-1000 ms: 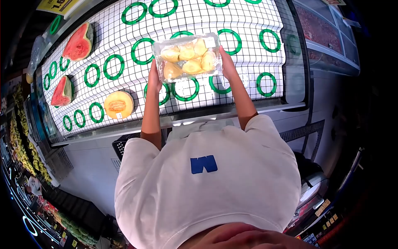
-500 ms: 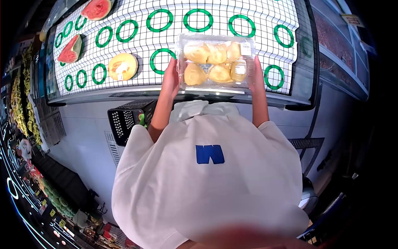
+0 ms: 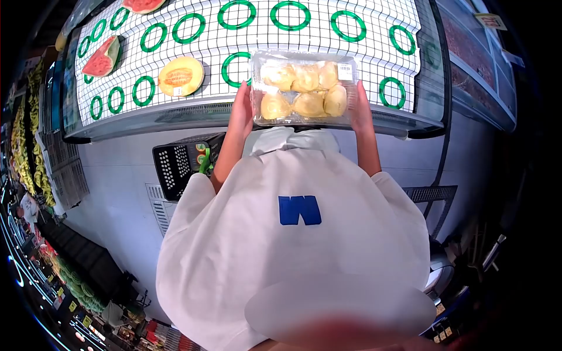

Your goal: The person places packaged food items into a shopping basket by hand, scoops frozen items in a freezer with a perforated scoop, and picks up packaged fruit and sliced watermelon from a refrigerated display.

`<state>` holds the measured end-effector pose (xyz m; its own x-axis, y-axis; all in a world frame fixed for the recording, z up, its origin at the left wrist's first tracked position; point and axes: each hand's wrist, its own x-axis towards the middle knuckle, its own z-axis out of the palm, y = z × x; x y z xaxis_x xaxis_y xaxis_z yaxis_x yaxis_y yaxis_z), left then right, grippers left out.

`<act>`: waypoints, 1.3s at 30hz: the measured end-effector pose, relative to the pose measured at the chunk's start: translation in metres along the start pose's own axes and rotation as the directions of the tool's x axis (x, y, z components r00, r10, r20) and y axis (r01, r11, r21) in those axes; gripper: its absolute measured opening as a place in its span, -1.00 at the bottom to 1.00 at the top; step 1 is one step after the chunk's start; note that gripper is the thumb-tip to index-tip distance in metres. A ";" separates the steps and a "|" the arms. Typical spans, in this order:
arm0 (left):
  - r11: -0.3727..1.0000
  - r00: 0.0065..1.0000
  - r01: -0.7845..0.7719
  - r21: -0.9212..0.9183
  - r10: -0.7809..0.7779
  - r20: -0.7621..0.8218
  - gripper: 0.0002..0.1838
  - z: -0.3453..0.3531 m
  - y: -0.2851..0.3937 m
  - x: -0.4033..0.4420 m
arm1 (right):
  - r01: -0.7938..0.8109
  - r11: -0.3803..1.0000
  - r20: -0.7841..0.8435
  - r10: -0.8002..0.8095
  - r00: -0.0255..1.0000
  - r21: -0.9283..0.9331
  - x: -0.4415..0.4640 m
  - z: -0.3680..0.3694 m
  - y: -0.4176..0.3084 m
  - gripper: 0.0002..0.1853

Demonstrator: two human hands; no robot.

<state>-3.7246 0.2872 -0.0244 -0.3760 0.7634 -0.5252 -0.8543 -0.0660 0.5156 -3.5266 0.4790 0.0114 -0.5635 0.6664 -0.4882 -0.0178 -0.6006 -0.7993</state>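
Note:
A clear plastic box (image 3: 304,88) with several pale yellow pieces inside and a white label at its upper right is held up in front of the chest. My left hand (image 3: 242,108) grips its left side, and my right hand (image 3: 362,111) grips its right side. Behind the box, a white display shelf (image 3: 211,47) with a black grid carries several green rings (image 3: 236,69). Half an orange melon (image 3: 181,76) lies on it to the left of the box. Further left is a cut watermelon piece (image 3: 102,57), with another (image 3: 142,4) at the top edge.
A black basket (image 3: 175,169) stands on the floor (image 3: 111,175) at the left, below the shelf's front edge. A glass-fronted case (image 3: 480,64) is at the right. Bunches of bananas (image 3: 41,146) hang at the far left. A metal frame (image 3: 430,196) stands at the lower right.
Both hands have brought the box back from over the shelf toward my body and to the right. The view has shifted, so more floor and the black basket show.

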 end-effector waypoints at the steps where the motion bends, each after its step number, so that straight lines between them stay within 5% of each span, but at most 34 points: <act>1: 1.000 1.000 0.002 0.005 -0.002 -0.019 -0.49 -0.008 0.008 -0.007 | 0.013 1.000 -0.002 -0.013 1.000 0.008 0.000 0.007 0.012 -0.48; 9: 0.998 0.995 0.056 -0.007 -0.057 -0.087 -0.37 -0.103 0.034 -0.040 | -0.118 0.993 -0.147 0.119 0.982 0.016 -0.022 0.081 0.091 -0.48; 16: 0.988 0.996 0.068 -0.141 -0.075 -0.048 -0.41 -0.147 0.039 -0.041 | -0.022 1.000 -0.183 0.026 0.983 0.021 -0.027 0.106 0.118 -0.51; 24: 0.990 0.996 0.046 -0.135 -0.035 0.080 -0.63 -0.154 0.043 -0.046 | 0.030 0.996 -0.184 -0.014 0.983 0.085 -0.029 0.109 0.129 -0.55; 39: 0.996 0.997 -0.070 -0.051 0.072 0.038 -0.59 -0.152 0.035 -0.041 | 0.048 0.986 -0.064 -0.038 0.997 0.157 -0.029 0.092 0.125 -0.65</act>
<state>-3.7932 0.1558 -0.0878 -0.4225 0.7803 -0.4612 -0.8431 -0.1517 0.5159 -3.5884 0.3443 -0.0420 -0.5084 0.7156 -0.4790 -0.1742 -0.6302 -0.7566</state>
